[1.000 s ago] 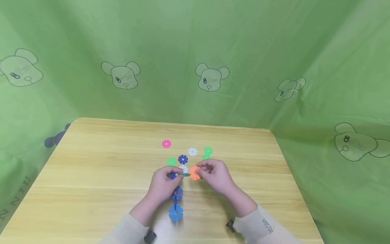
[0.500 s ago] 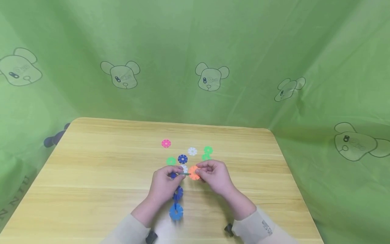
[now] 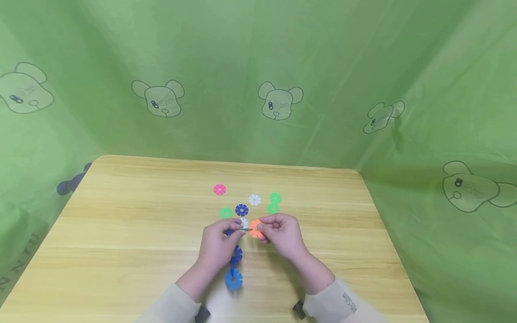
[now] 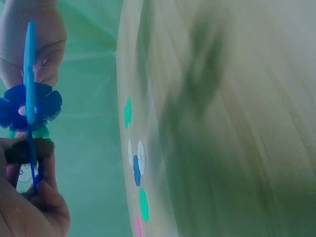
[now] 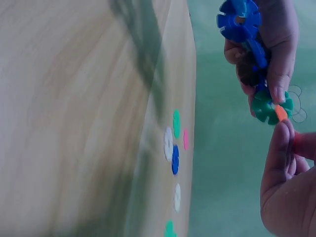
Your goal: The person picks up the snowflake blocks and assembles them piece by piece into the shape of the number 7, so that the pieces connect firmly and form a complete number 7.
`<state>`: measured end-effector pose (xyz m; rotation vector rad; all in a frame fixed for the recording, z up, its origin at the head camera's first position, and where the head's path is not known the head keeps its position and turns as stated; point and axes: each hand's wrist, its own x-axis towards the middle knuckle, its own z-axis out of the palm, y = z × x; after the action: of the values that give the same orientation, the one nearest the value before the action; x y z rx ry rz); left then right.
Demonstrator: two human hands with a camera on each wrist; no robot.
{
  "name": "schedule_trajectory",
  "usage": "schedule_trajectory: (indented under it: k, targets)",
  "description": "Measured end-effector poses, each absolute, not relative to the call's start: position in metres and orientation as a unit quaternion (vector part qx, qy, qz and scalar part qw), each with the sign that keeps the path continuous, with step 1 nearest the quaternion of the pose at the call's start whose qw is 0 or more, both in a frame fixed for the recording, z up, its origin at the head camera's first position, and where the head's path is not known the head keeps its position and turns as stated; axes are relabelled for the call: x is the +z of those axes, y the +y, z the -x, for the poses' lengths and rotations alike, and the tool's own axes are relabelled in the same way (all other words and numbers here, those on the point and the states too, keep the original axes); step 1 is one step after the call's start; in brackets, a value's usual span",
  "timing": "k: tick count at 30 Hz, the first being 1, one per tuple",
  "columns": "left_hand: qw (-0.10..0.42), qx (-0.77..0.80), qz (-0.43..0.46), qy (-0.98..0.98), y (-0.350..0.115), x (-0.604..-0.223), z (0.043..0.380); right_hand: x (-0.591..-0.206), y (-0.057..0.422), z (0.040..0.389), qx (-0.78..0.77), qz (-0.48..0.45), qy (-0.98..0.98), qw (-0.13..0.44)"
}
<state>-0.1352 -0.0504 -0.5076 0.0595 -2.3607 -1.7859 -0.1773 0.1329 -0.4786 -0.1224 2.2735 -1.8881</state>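
My left hand (image 3: 218,240) grips a chain of interlocked notched plastic discs above the table. A light blue disc (image 3: 234,279) hangs at its near end, with a dark blue disc (image 3: 237,255) above it. At the far end a green disc (image 5: 266,107) projects from the left fingers, seen edge-on in the head view. My right hand (image 3: 284,235) pinches an orange disc (image 3: 255,229) between thumb and fingers. The orange edge meets the green disc's rim; how deeply they are slotted cannot be told. Fingers hide part of the chain.
Loose discs lie on the wooden table (image 3: 133,224) beyond my hands: pink (image 3: 220,189), dark blue (image 3: 242,210), white (image 3: 254,200), green (image 3: 226,212) and two touching green discs (image 3: 275,198). Another white disc (image 3: 244,222) is partly hidden. A green curtain (image 3: 218,45) surrounds the table.
My right hand has moved slightly left with the orange disc, bringing it closer to my left hand. The hanging chain has turned a little.
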Motion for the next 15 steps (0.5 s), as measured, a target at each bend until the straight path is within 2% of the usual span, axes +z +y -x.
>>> schedule_trajectory:
  k: [10, 15]
  targets:
    - [0.08, -0.588, -0.015, -0.805, -0.0512, -0.5053, 0.1338, -0.4814, 0.1308, 0.1751, -0.645, 0.03, 0.757, 0.096]
    - [0.089, -0.554, 0.017, -0.828, -0.0522, -0.5013, 0.1352, -0.4822, 0.1333, 0.1756, -0.648, 0.034, 0.753, 0.108]
